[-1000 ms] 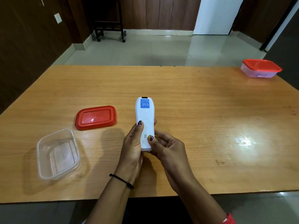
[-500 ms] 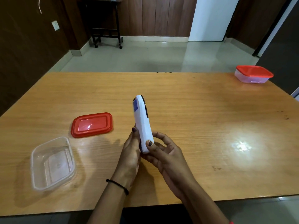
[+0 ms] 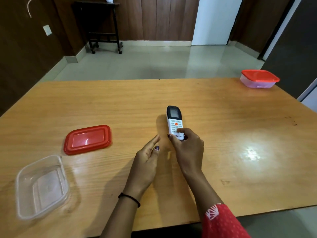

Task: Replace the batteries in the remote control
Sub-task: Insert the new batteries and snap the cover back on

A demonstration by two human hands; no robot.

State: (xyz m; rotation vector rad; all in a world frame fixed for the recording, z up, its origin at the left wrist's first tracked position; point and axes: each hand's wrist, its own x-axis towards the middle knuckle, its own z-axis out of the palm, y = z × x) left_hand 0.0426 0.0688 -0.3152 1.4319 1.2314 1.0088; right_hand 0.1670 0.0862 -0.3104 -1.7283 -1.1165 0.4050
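A white remote control (image 3: 174, 121) with a dark screen and an orange button lies face up near the middle of the wooden table (image 3: 223, 134), pointing away from me. My right hand (image 3: 187, 146) grips its near end, thumb on the buttons. My left hand (image 3: 147, 157) hovers just left of it, fingers apart and holding nothing. No batteries are visible.
A red lid (image 3: 87, 139) lies left of the hands. An open clear plastic box (image 3: 41, 186) stands at the near left. A closed clear box with a red lid (image 3: 259, 78) sits at the far right corner. A dark wheeled stand (image 3: 103, 28) is on the floor beyond.
The remote was turned from back side up, through its edge, to face up. My left hand let go of it; my right hand alone holds it low over the table.
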